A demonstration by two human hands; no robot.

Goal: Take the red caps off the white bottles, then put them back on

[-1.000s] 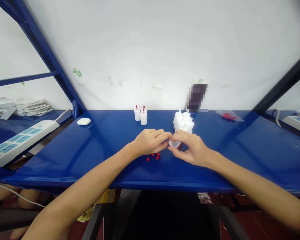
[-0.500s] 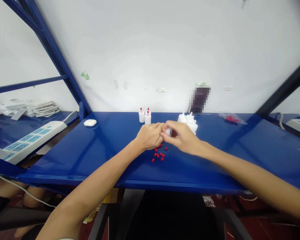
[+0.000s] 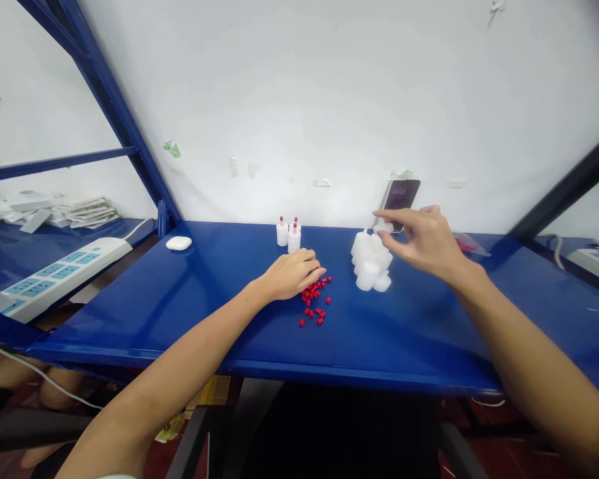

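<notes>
My left hand (image 3: 292, 274) rests low over a scatter of small red caps (image 3: 312, 291), its fingers bent together and pointing down. A touch of red shows at the fingertips, but whatever they pinch is mostly hidden. My right hand (image 3: 419, 238) is at the far side of a cluster of white plastic bottles (image 3: 367, 256). Its thumb and fingers are apart, with a white bottle (image 3: 383, 227) showing between them; contact is unclear. Behind my left hand stand three white bottles (image 3: 282, 233) with red tips.
A phone (image 3: 400, 194) leans on the wall behind my right hand. A clear bag with red pieces (image 3: 469, 244) lies farther right. A white rounded case (image 3: 178, 243) sits at the left, near a power strip (image 3: 64, 273). Blue frame posts (image 3: 114, 113) rise at the sides.
My hands have come apart. The right one moved right and back to the white bottles and no longer holds the white object. The left one lowered onto the red caps.
</notes>
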